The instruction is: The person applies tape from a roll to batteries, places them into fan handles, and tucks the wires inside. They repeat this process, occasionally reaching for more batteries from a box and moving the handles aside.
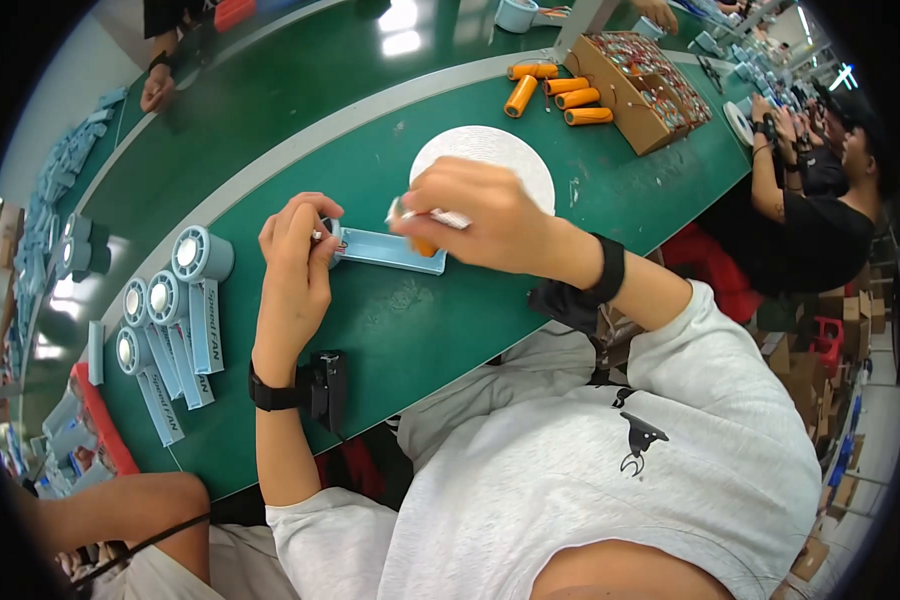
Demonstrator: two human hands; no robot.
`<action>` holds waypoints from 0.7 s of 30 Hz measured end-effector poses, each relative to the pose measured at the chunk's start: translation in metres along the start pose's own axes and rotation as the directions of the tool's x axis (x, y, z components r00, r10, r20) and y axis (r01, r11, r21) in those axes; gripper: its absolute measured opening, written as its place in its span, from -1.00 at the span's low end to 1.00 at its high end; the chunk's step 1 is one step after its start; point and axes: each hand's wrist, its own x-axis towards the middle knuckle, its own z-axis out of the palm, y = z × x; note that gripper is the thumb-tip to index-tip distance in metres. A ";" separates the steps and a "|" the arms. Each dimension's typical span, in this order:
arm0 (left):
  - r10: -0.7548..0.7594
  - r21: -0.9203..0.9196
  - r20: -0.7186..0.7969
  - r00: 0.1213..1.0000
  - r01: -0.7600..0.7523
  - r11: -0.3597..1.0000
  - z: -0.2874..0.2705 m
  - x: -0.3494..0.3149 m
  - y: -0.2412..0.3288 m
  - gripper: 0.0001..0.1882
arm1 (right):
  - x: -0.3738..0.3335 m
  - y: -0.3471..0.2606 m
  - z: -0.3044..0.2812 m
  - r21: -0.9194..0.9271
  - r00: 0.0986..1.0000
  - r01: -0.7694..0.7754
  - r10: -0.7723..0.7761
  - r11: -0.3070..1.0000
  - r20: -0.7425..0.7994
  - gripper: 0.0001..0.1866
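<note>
My left hand point(300, 245) is closed at the head end of a light blue handheld fan housing point(385, 248), its open handle lying toward the right on the green table. Thin wires show near those fingertips. Over the handle's far end my right hand point(485, 212) is closed in a pinch, slightly blurred. A whitish, shiny piece sticks out of its fingers; I cannot make out its kind. Just below them an orange battery point(423, 246) shows in part, at the handle's end. Behind the right hand lies a white round roll point(515, 160), partly covered.
Several light blue fans point(202, 254) lie at the left, beside a red-edged bin point(105, 420). Loose orange batteries point(588, 116) lie at the back, next to a cardboard box point(620, 110) of small wired parts. Other people sit at the right; another person's hand point(157, 90) is across the table.
</note>
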 end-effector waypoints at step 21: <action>-0.081 -0.488 0.119 0.990 0.129 0.863 0.000 0.006 -0.020 -0.73 | -0.002 0.036 0.056 0.200 0.572 -0.797 0.604 0.570 0.555 -0.69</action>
